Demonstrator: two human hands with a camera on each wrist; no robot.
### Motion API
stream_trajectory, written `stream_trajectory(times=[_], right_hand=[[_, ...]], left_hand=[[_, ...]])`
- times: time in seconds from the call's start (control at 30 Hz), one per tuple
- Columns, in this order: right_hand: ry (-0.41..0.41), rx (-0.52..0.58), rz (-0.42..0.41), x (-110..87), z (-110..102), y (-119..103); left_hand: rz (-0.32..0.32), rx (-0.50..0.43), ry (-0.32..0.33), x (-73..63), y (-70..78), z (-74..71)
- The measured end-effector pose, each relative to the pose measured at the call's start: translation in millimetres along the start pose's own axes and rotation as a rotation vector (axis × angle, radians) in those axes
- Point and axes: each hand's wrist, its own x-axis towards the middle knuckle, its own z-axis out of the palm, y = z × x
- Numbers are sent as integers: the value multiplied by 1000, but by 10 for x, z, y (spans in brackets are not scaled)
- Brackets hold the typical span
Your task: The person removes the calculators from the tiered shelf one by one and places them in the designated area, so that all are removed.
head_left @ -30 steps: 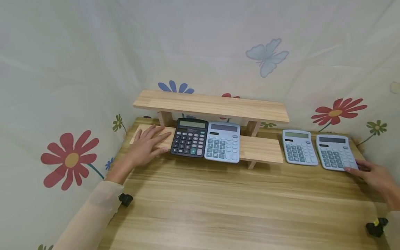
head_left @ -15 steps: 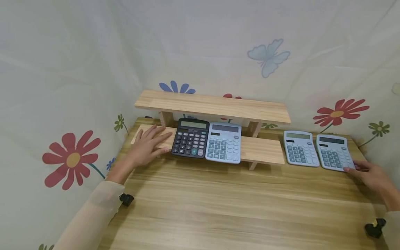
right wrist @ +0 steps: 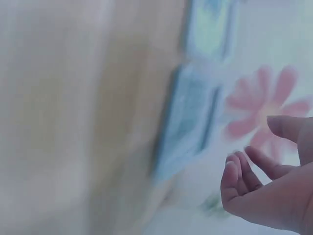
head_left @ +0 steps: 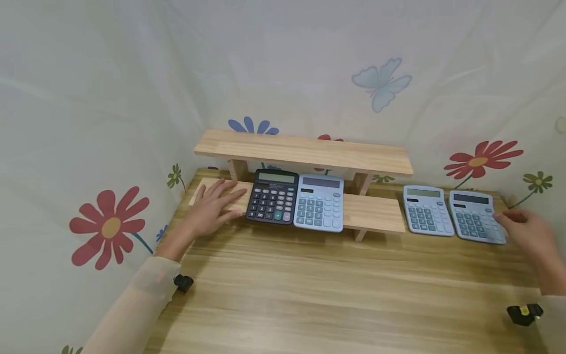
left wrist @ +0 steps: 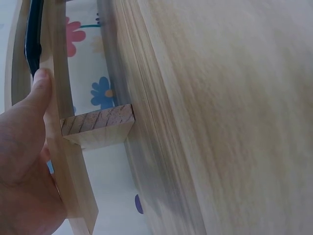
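My left hand [head_left: 210,209] lies with spread fingers on the lower board [head_left: 373,212] of a two-tier wooden shelf. Its thumb reaches the side of a black calculator [head_left: 272,196], which leans there beside a light blue calculator [head_left: 319,202]. To the right of the shelf, a second blue calculator [head_left: 428,210] and a third, rightmost blue calculator [head_left: 475,217] lie side by side on the table. Over the right edge of that rightmost one hovers my right hand [head_left: 530,233]. In the right wrist view its loosely bent fingers [right wrist: 266,169] hold nothing, with thumb and fingertips apart.
The shelf's upper board [head_left: 305,150] overhangs the back of the lower one. A wooden support [left wrist: 100,126] stands under the lower board. Flower-printed cloth [head_left: 283,64] hangs behind and at the sides of the wood-grain table [head_left: 318,295].
My right hand has let go of the rightmost blue calculator's edge and risen up from it. That calculator shifted slightly left earlier. My left hand has kept its place on the shelf.
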Motion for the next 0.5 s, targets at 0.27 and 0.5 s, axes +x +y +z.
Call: stream_trajectory(times=[0.27,0.5], right_hand=[[-73,156,-282,-478,308,-931],[-245,300,-475,-879,722,-1427]], left_hand=[[-5,-2,-1,-8,2,-8],[-3,-10,-11,-4,6,0]])
